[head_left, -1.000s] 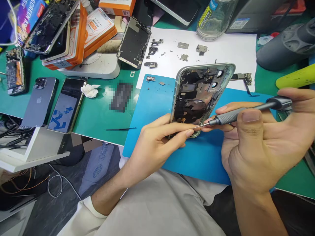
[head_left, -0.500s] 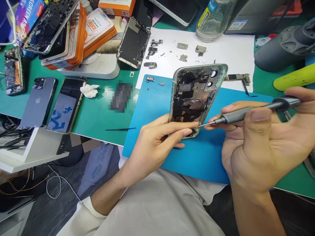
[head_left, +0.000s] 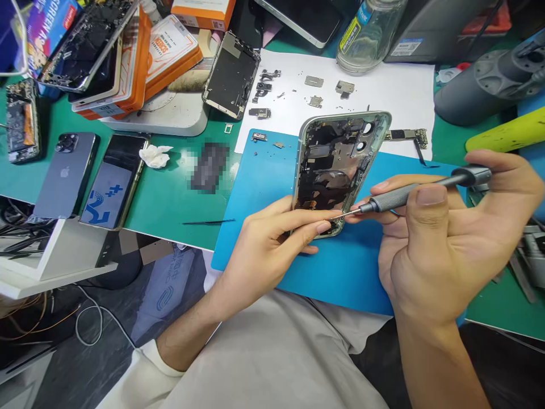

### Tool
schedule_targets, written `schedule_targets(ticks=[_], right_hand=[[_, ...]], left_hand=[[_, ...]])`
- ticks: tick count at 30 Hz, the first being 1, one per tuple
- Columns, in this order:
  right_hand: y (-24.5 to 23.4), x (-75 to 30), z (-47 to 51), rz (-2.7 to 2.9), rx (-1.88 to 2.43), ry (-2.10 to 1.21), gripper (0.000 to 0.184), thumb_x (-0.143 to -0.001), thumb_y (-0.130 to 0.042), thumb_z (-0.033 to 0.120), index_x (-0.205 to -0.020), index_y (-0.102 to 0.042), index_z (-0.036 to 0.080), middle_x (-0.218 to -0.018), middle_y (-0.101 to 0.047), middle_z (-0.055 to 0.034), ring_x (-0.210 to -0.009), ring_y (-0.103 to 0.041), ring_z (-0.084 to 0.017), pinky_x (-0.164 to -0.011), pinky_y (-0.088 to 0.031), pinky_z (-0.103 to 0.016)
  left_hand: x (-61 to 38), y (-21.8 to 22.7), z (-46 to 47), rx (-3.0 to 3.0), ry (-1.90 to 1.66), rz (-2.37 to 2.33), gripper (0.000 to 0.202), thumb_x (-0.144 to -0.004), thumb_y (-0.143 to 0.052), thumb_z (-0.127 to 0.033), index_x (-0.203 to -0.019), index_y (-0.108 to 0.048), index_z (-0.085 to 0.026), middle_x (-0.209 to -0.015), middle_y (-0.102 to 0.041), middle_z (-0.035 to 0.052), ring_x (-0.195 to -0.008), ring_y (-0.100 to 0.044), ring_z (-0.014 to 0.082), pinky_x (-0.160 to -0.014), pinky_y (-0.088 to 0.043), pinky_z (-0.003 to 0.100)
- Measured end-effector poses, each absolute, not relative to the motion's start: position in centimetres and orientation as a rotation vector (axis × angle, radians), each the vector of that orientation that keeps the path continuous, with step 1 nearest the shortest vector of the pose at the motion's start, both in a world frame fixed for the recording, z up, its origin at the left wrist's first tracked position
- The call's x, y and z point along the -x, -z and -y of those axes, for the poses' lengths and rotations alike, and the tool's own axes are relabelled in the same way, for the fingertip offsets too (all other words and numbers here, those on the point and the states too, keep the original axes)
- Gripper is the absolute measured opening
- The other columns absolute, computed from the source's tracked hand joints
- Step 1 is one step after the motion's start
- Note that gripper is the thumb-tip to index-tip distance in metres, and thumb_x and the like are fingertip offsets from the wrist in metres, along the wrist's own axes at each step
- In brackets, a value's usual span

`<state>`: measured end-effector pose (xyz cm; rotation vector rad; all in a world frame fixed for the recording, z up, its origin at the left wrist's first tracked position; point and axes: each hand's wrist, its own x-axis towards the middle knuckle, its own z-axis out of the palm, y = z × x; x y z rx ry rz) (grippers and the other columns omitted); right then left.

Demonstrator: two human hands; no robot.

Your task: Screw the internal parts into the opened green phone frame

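Note:
My left hand [head_left: 276,244] grips the lower end of an opened phone frame [head_left: 330,170], its fingers closed round the bottom edge. The frame is tilted up over the blue mat [head_left: 259,193], its inside facing me, with two camera holes near the top right. In my right hand [head_left: 451,244] is a grey screwdriver [head_left: 395,197], held between fingers and thumb with its end cap by a raised fingertip. Its thin tip lies at the frame's bottom edge, close to my left fingertips. Just what the tip touches is hidden.
Several small phone parts and a metal plate [head_left: 314,82] lie on white paper [head_left: 293,59]. A circuit board [head_left: 404,134] sits behind the frame. A glass jar [head_left: 368,37] stands at the back. Left are a detached screen [head_left: 232,76], orange boxes [head_left: 170,54], phones [head_left: 113,182] and black tweezers [head_left: 208,222].
My right hand and the screwdriver have shifted left, bringing the tip further over my left fingertips. The phone frame is nearly where it was; the view has moved slightly.

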<state>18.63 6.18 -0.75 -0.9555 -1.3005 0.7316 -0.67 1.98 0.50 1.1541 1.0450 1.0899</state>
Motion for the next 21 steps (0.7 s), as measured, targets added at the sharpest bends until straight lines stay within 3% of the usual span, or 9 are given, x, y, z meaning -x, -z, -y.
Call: schedule_targets(ticks=[9,13,15,18,21], right_hand=[[0.6,-18.8,-6.1,1.272,0.969,-0.751,0.035,-0.109,-0.079,0.036,-0.137,-0.058,0.033,-0.098,-0.07,0.005,-0.087,-0.077,-0.014,-0.058,-0.07,-0.027],[0.8,-18.9,-6.2,1.276,0.955,-0.701,0.028,-0.112,-0.075,0.042,-0.139,-0.067,0.041,-0.096,-0.067,0.0039,-0.083,-0.073,-0.011,-0.059,-0.069,-0.023],[0.9,-18.7,-6.2,1.283,0.986,-0.565,0.027,-0.112,-0.073,0.044,-0.138,-0.073,0.048,-0.118,-0.068,0.0025,-0.079,-0.07,-0.008,-0.058,-0.067,-0.022],[1.1,-18.3,-5.8,1.327,1.032,-0.347,0.033,-0.11,-0.071,0.046,-0.14,-0.073,0.059,-0.154,-0.054,0.0074,-0.08,-0.07,-0.006,-0.061,-0.067,-0.026],[1.0,-17.9,-5.4,1.406,1.056,-0.389,0.04,-0.111,-0.067,0.044,-0.146,-0.068,0.062,-0.156,-0.047,0.0048,-0.084,-0.071,-0.008,-0.059,-0.068,-0.026]], left_hand=[[0.6,-0.7,-1.9,-1.143,-1.075,-1.067,0.023,-0.11,-0.076,-0.032,-0.129,-0.088,-0.036,-0.129,-0.079,0.0009,-0.11,-0.083,0.0156,-0.081,-0.076,0.019],[0.6,-0.8,-1.8,-1.161,-1.052,-1.108,0.021,-0.113,-0.072,-0.036,-0.124,-0.089,-0.033,-0.12,-0.077,0.002,-0.104,-0.081,0.0141,-0.081,-0.076,0.02],[0.6,-0.7,-1.7,-1.167,-1.07,-1.107,0.022,-0.115,-0.068,-0.039,-0.118,-0.087,-0.03,-0.114,-0.073,0.0024,-0.101,-0.079,0.0136,-0.081,-0.077,0.021],[0.7,-0.5,-1.6,-1.187,-1.103,-1.075,0.023,-0.117,-0.063,-0.04,-0.112,-0.08,-0.025,-0.113,-0.069,0.0038,-0.1,-0.074,0.0144,-0.081,-0.078,0.023],[0.7,-0.3,-1.6,-1.226,-1.107,-1.073,0.024,-0.119,-0.057,-0.039,-0.11,-0.074,-0.024,-0.115,-0.069,0.0043,-0.099,-0.073,0.0144,-0.077,-0.077,0.022]])
